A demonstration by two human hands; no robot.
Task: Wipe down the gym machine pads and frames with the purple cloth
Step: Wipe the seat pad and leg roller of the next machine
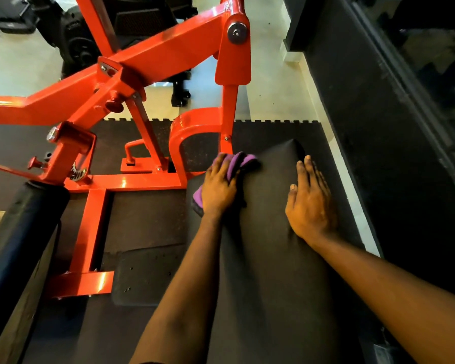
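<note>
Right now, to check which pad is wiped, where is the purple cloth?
Head view: the purple cloth sits under the left hand on the black pad, far left corner, beside the orange frame.

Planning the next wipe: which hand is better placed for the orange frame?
Left. The left hand grips the purple cloth at the edge of the black pad beside the orange frame; the right hand rests flat, clothless, farther off.

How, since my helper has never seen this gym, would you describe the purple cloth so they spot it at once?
Find the orange machine frame; the black pad lies right of its base. At the pad's far left edge the left hand holds the purple cloth down, the only purple thing; the right hand is bare.
</note>
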